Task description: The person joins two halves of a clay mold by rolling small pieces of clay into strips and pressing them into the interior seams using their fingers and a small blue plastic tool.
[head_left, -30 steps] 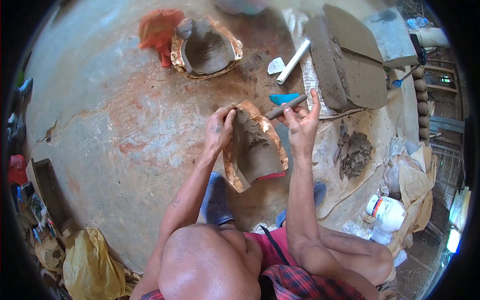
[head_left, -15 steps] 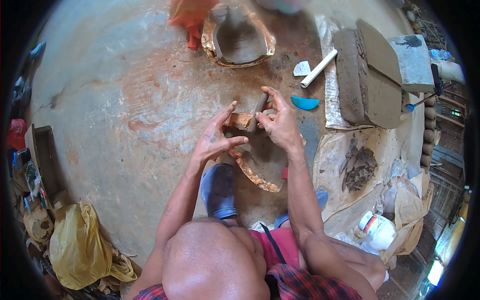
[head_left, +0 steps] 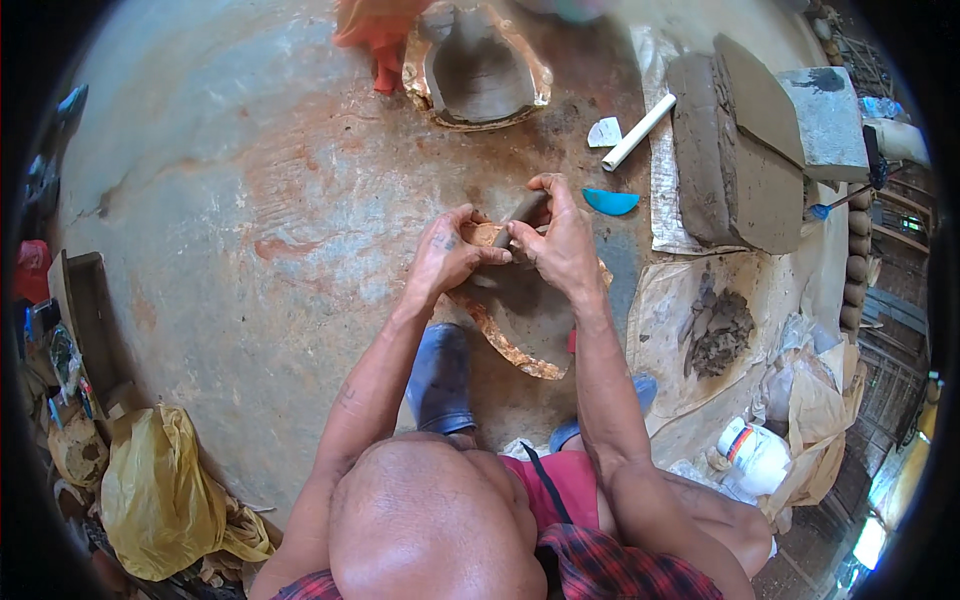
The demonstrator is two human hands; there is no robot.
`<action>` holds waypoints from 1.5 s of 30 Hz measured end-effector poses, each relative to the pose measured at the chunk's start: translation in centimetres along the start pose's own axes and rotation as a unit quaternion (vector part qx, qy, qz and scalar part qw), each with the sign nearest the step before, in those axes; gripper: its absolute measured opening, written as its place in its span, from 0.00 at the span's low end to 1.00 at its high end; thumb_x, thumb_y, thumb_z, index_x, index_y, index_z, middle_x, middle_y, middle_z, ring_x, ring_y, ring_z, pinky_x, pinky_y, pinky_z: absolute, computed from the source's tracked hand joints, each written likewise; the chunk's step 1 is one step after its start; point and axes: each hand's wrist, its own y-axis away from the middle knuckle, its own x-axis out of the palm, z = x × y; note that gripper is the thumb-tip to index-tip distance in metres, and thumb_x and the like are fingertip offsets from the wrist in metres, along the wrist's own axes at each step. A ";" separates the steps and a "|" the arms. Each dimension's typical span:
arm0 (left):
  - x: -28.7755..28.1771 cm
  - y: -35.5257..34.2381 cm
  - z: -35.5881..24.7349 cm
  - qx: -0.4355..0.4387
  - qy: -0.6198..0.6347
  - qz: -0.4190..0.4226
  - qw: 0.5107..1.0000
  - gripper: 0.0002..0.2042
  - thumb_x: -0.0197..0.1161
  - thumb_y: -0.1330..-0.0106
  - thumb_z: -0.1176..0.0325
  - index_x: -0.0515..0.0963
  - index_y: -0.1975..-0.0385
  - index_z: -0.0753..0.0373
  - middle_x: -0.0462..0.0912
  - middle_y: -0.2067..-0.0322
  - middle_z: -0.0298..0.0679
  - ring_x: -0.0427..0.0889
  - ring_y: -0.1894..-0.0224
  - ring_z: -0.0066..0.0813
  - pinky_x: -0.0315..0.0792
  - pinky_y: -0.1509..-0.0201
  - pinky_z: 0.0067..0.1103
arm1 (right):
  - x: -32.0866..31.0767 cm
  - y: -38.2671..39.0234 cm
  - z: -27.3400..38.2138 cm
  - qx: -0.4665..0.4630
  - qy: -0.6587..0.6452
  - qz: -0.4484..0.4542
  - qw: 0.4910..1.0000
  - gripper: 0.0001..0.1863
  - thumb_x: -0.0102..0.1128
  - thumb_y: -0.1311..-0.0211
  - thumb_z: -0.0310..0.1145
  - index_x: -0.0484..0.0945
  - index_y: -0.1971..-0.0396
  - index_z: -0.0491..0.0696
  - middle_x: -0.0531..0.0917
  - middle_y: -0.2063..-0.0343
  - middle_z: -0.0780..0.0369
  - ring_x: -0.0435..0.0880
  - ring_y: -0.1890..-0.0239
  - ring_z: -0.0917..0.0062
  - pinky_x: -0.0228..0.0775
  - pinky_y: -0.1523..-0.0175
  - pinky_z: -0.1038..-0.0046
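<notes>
My left hand (head_left: 447, 258) grips the upper-left rim of an orange-stained mould piece (head_left: 515, 348) lined with grey clay (head_left: 520, 305), fingers curled over the edge and thumb reaching inward. My right hand (head_left: 562, 248) is closed on a short grey clay roll (head_left: 523, 212), held slanting over that rim, close to my left thumb. The mould piece sits between my feet, partly hidden by both hands. A blue half-round scraper (head_left: 610, 200) lies just right of my right hand.
A second clay-lined mould (head_left: 478, 118) and orange cloth (head_left: 372, 30) are above. Rightward lie a white tube (head_left: 638, 133), clay slabs (head_left: 762, 190), clay scraps (head_left: 720, 330) on a sheet and a white container (head_left: 755, 455). A yellow bag (head_left: 160, 490) is lower left.
The mould piece has turned since a second ago, and the roll has moved left over its rim. My left hand, spread half a second ago, has curled onto the rim.
</notes>
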 end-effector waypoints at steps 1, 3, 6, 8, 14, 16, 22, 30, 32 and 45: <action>-0.1 -0.2 -0.4 -0.020 -0.010 0.017 1.000 0.32 0.87 0.52 0.64 0.82 0.47 0.67 0.90 0.59 0.43 0.87 0.57 0.28 0.80 0.49 0.27 | -0.3 0.1 0.3 0.005 0.000 0.002 1.000 0.30 0.73 0.44 0.24 0.72 0.40 0.48 0.87 0.69 0.54 0.90 0.66 0.63 0.80 0.58 0.62; -0.3 -0.5 -0.8 -0.039 -0.019 0.034 0.998 0.31 0.87 0.52 0.64 0.83 0.49 0.67 0.90 0.60 0.43 0.87 0.57 0.28 0.79 0.50 0.27 | -0.7 0.3 0.5 0.010 0.001 0.003 1.000 0.29 0.74 0.44 0.25 0.74 0.42 0.47 0.87 0.68 0.54 0.90 0.65 0.62 0.79 0.58 0.62; -0.7 -0.7 -0.1 -0.019 -0.032 0.060 0.998 0.31 0.86 0.50 0.65 0.83 0.44 0.67 0.91 0.58 0.42 0.87 0.55 0.27 0.79 0.48 0.26 | -1.1 0.6 0.4 -0.029 0.020 0.021 0.999 0.20 0.75 0.46 0.27 0.80 0.52 0.45 0.87 0.67 0.54 0.90 0.65 0.61 0.79 0.59 0.62; -0.7 -0.3 1.0 0.020 0.084 0.103 0.991 0.33 0.85 0.49 0.61 0.84 0.42 0.65 0.92 0.56 0.44 0.88 0.54 0.28 0.79 0.45 0.27 | -1.3 1.1 0.3 -0.016 0.049 0.019 0.998 0.14 0.77 0.47 0.30 0.84 0.62 0.44 0.87 0.68 0.54 0.89 0.64 0.59 0.78 0.59 0.60; -1.4 -0.7 0.6 0.000 0.074 0.135 0.988 0.27 0.80 0.40 0.64 0.84 0.41 0.66 0.92 0.56 0.41 0.88 0.55 0.24 0.79 0.46 0.24 | -1.9 3.0 1.2 -0.031 0.191 -0.004 0.981 0.14 0.79 0.47 0.35 0.87 0.63 0.45 0.83 0.71 0.52 0.84 0.65 0.53 0.76 0.56 0.55; -1.2 -1.0 1.5 0.013 0.107 0.146 0.983 0.25 0.80 0.38 0.63 0.85 0.42 0.65 0.93 0.56 0.41 0.88 0.55 0.25 0.79 0.47 0.24 | -1.1 3.9 1.4 -0.044 0.205 -0.024 0.978 0.14 0.78 0.45 0.36 0.88 0.62 0.45 0.83 0.71 0.52 0.85 0.65 0.55 0.75 0.57 0.56; -0.8 -1.9 1.0 0.006 0.032 0.142 0.989 0.22 0.75 0.32 0.59 0.85 0.44 0.66 0.92 0.58 0.39 0.88 0.56 0.22 0.80 0.50 0.23 | 0.1 4.9 0.6 -0.042 0.284 -0.022 0.958 0.13 0.70 0.35 0.38 0.89 0.55 0.47 0.84 0.70 0.51 0.86 0.64 0.54 0.77 0.57 0.53; -1.1 -2.8 1.9 0.033 0.044 0.142 0.988 0.21 0.75 0.34 0.51 0.89 0.48 0.59 0.93 0.65 0.40 0.85 0.68 0.24 0.78 0.60 0.27 | 1.2 6.6 1.3 -0.049 0.297 -0.023 0.953 0.16 0.67 0.32 0.38 0.86 0.51 0.44 0.82 0.63 0.51 0.87 0.66 0.53 0.81 0.60 0.54; -1.6 -2.1 -2.6 -0.017 -0.091 0.191 0.977 0.22 0.76 0.37 0.49 0.90 0.51 0.58 0.93 0.65 0.42 0.87 0.66 0.27 0.79 0.59 0.29 | 1.0 6.8 1.0 -0.064 0.254 -0.079 0.962 0.12 0.69 0.33 0.36 0.87 0.56 0.46 0.83 0.64 0.53 0.87 0.64 0.54 0.79 0.60 0.54; -0.5 -2.7 1.3 -0.023 -0.008 0.178 0.984 0.27 0.80 0.43 0.50 0.88 0.46 0.59 0.92 0.59 0.42 0.88 0.60 0.29 0.80 0.53 0.28 | 2.2 7.8 0.6 -0.073 0.268 -0.115 0.954 0.11 0.72 0.37 0.39 0.85 0.64 0.47 0.82 0.65 0.56 0.87 0.70 0.56 0.79 0.65 0.56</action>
